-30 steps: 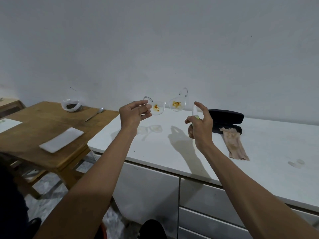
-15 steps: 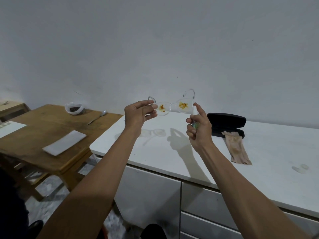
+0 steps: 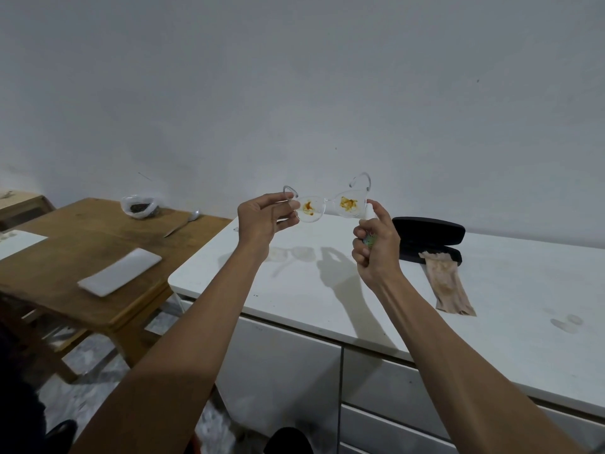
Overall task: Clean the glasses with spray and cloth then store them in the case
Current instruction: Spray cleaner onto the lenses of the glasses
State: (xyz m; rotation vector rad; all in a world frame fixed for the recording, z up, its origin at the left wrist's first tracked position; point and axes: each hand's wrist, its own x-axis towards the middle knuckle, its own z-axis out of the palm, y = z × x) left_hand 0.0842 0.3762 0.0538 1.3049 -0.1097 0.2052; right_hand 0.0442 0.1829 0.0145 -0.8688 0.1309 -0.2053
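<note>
My left hand [image 3: 262, 221] pinches the left end of clear-framed glasses [image 3: 327, 206], held in the air above the white counter [image 3: 510, 290]. Both lenses carry orange-brown smears. My right hand [image 3: 376, 247] grips a small spray bottle [image 3: 369, 239], mostly hidden in the fist, with the index finger raised on its top just right of the right lens. A black glasses case [image 3: 429, 232] lies open at the back of the counter. A beige cloth [image 3: 447, 283] lies partly on the case's lower half and runs toward me.
A wooden table [image 3: 82, 244] stands to the left with a white rectangular plate [image 3: 119, 271], a spoon [image 3: 183, 222] and a plastic bag [image 3: 139, 207] of dark stuff. White cabinet drawers [image 3: 376, 404] sit below the counter. A wall is close behind.
My right hand with the spray bottle has risen closer to the right lens. The glasses stay held up in my left hand, shifting only slightly.
</note>
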